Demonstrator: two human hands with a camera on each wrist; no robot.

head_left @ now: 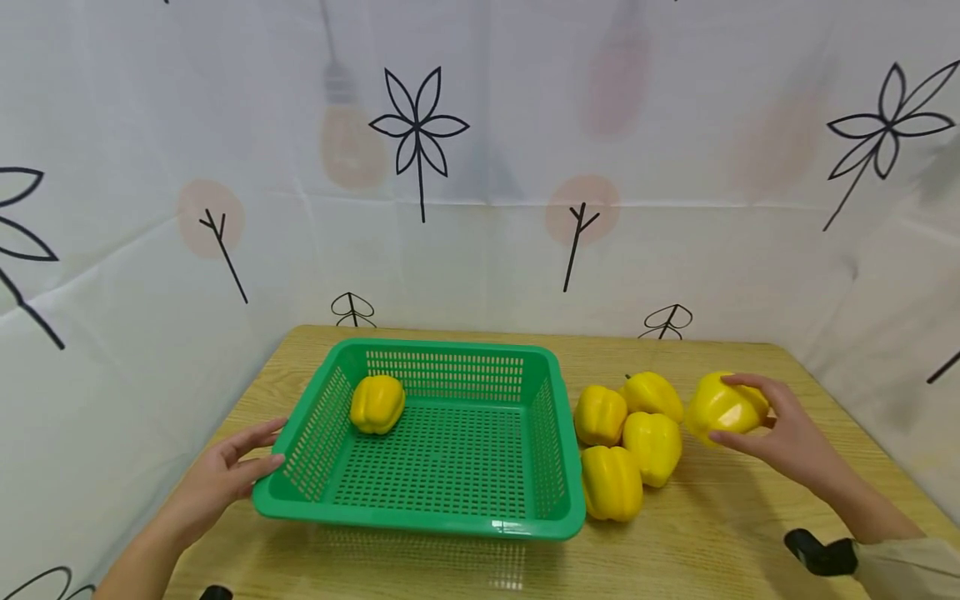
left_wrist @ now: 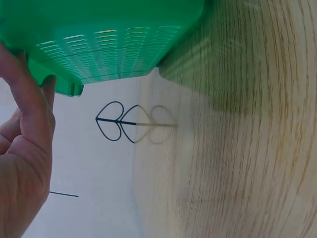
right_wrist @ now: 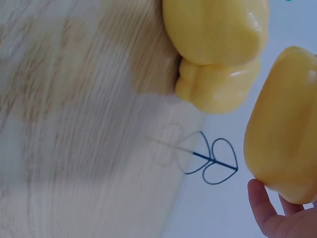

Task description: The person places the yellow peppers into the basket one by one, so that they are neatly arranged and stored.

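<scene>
A yellow bell pepper (head_left: 723, 408) is pinched between the thumb and fingers of my right hand (head_left: 787, 433), at the right of the table. In the right wrist view that bell pepper (right_wrist: 287, 129) appears raised, fingertips at its end. My left hand (head_left: 217, 479) grips the left rim of a green plastic basket (head_left: 420, 521); the left wrist view shows fingers round the edge of the basket (left_wrist: 114, 44). One yellow bell pepper (head_left: 377, 404) lies inside, toward the back left corner. Several more yellow bell peppers (head_left: 652, 448) sit clustered on the table, right of the basket.
The wooden table (head_left: 705, 533) bears everything here. Behind it and at both sides hangs a white cloth (head_left: 480, 267) printed with line-drawn plants. A black strap piece (head_left: 821, 554) shows at the right wrist.
</scene>
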